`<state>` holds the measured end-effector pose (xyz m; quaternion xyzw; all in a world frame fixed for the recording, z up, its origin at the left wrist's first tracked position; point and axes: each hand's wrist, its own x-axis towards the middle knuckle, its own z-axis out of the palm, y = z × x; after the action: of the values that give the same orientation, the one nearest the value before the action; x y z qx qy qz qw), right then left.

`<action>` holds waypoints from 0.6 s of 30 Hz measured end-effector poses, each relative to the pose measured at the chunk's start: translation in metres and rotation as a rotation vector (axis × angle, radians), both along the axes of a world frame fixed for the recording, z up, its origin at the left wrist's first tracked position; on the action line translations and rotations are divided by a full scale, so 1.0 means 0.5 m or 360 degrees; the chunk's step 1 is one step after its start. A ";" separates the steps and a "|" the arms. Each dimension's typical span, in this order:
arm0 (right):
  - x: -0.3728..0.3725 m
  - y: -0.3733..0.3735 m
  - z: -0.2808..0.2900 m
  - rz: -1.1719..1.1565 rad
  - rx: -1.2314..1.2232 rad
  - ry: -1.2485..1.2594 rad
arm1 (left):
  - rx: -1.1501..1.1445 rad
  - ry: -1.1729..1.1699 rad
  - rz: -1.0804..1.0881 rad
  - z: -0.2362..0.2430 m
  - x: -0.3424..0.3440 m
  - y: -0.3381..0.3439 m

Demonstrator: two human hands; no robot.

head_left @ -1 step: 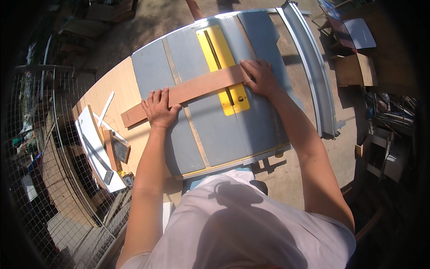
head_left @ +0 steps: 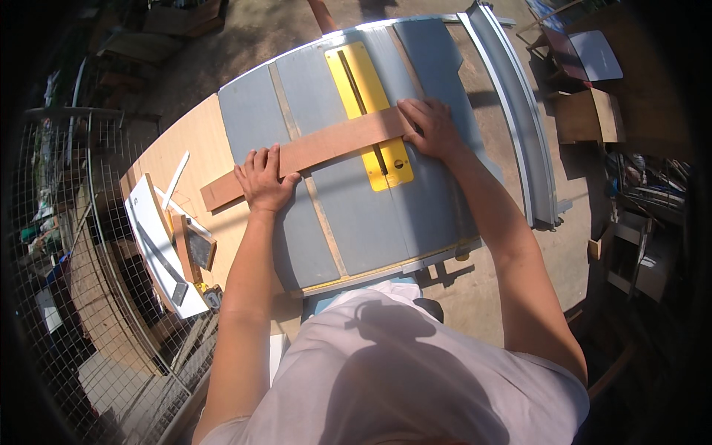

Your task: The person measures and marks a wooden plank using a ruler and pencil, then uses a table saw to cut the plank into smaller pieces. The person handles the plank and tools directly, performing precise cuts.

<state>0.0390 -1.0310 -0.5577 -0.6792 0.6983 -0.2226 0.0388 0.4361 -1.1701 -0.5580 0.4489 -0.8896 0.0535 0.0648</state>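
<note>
A long, flat strip of reddish-brown board (head_left: 319,148) lies crosswise on the smooth grey metal saw table (head_left: 371,215), running from eight o'clock up to two o'clock over the yellow rectangular insert plate (head_left: 371,96) with its narrow dark slot. The left hand (head_left: 263,180) lies over the strip's left part, fingers stretched flat on top and thumb against its near edge. The right hand (head_left: 430,127) presses the strip's right end, fingers spread and curled slightly over it. At three o'clock runs a long ribbed aluminium fence rail (head_left: 519,126); at nine o'clock, a pale plywood bench (head_left: 193,141) with wood offcuts.
</note>
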 end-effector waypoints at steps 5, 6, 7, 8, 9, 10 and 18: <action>-0.002 -0.004 -0.005 0.0000 -0.0029 -0.0007 | 0.0034 0.0040 -0.0008 0.007 -0.004 -0.005; -0.001 -0.005 -0.003 0.0003 -0.0021 -0.0018 | 0.0039 0.0042 -0.0006 0.007 -0.005 -0.005; -0.001 -0.006 0.000 0.0005 -0.0014 -0.0029 | 0.0040 0.0041 0.0000 0.007 -0.005 -0.004; 0.000 -0.008 0.002 0.0008 -0.0006 -0.0040 | 0.0041 0.0039 0.0007 0.008 -0.004 -0.004; -0.001 -0.009 0.002 0.0005 -0.0004 -0.0037 | 0.0041 0.0039 0.0012 0.009 -0.006 -0.005; -0.002 -0.010 0.002 0.0002 -0.0002 -0.0035 | 0.0049 0.0038 0.0017 0.010 -0.007 -0.005; -0.008 -0.017 -0.006 0.0018 -0.0027 -0.0028 | 0.0142 0.0077 0.0065 0.017 -0.014 -0.007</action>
<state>0.0349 -1.0393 -0.5607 -0.6815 0.6922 -0.2341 0.0404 0.4293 -1.1737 -0.5495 0.4706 -0.8799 0.0043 0.0651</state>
